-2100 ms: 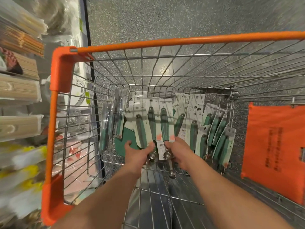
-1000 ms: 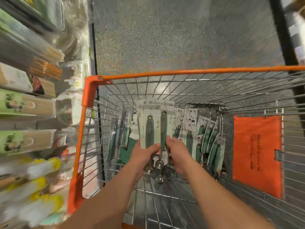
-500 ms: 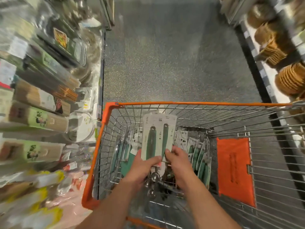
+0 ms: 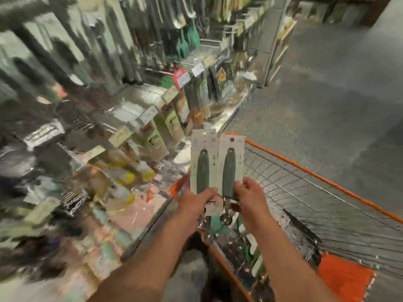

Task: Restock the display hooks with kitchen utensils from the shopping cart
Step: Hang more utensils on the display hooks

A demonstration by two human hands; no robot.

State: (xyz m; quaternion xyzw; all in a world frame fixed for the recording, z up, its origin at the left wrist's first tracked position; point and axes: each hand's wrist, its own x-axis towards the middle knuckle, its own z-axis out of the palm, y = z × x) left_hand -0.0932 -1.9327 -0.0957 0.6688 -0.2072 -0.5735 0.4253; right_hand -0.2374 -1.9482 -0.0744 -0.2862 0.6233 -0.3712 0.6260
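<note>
Head view: left hand (image 4: 194,201) and right hand (image 4: 250,199) are pinching carded green-handled scoops (image 4: 216,166) upright above the shopping cart (image 4: 316,177); keeping hang-holes aligned should ease hooking.

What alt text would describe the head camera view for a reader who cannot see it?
Left hand and right hand hold upright carded utensils with green handles above an orange shopping cart. Blurred store shelves fill the left.
</note>
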